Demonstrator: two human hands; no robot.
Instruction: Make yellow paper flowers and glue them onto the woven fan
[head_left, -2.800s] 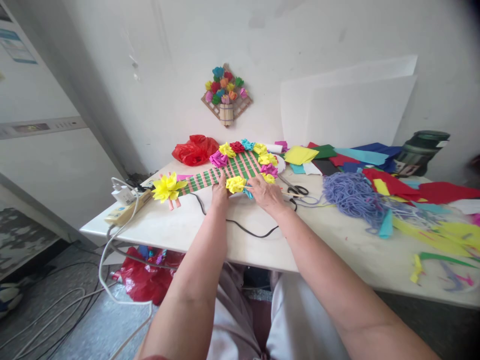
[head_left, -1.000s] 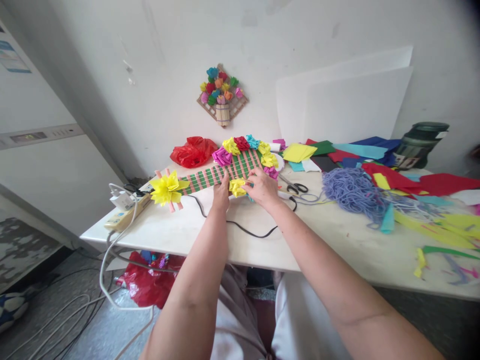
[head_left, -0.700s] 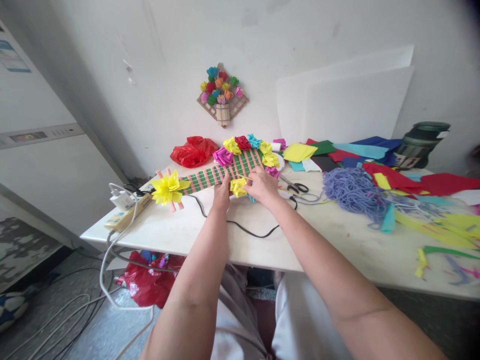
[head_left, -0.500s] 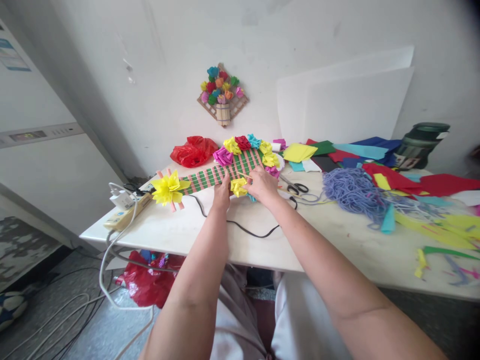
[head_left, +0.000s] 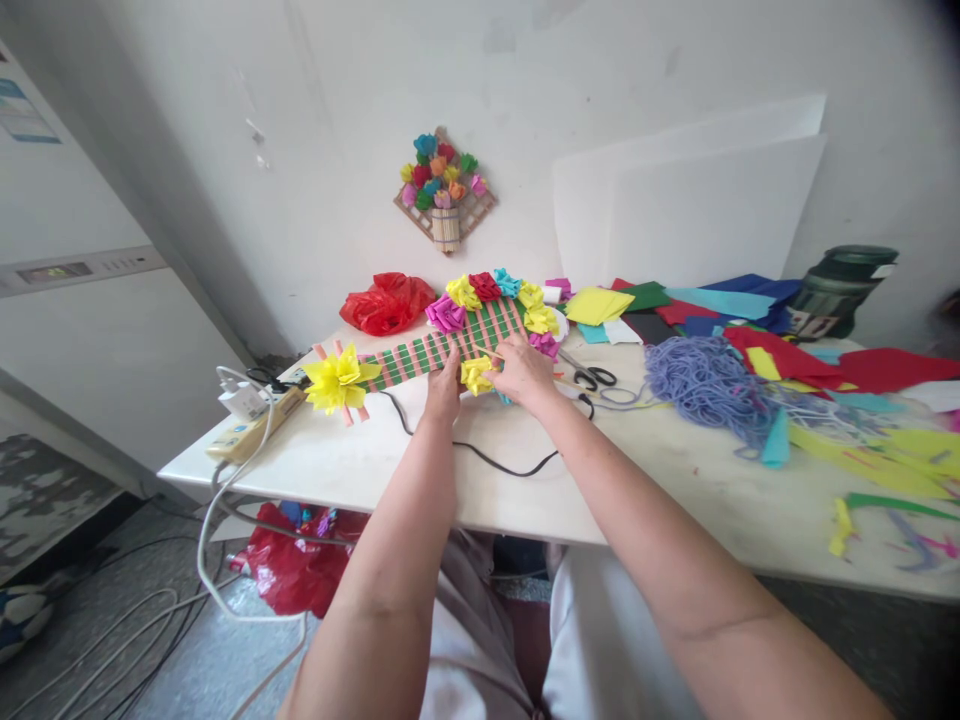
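A woven mat of green and pink paper strips (head_left: 442, 348) lies on the white table (head_left: 390, 455), edged with paper flowers of several colours. My left hand (head_left: 443, 388) presses down on the mat's near edge. Right beside it, my right hand (head_left: 522, 373) pinches a small yellow paper flower (head_left: 476, 374) against that edge, with a thin stick between its fingers. A larger yellow flower (head_left: 335, 378) caps the mat's left end.
Black scissors (head_left: 596, 378) and a black cord (head_left: 495, 460) lie by my right hand. A heap of purple yarn (head_left: 705, 385) and loose coloured paper sheets (head_left: 757, 325) spread to the right. A red bag (head_left: 388, 300) and a power strip (head_left: 247, 425) sit at left.
My right hand has shifted slightly left and closed around the small yellow flower at the mat's edge. My left hand has stayed on the mat.
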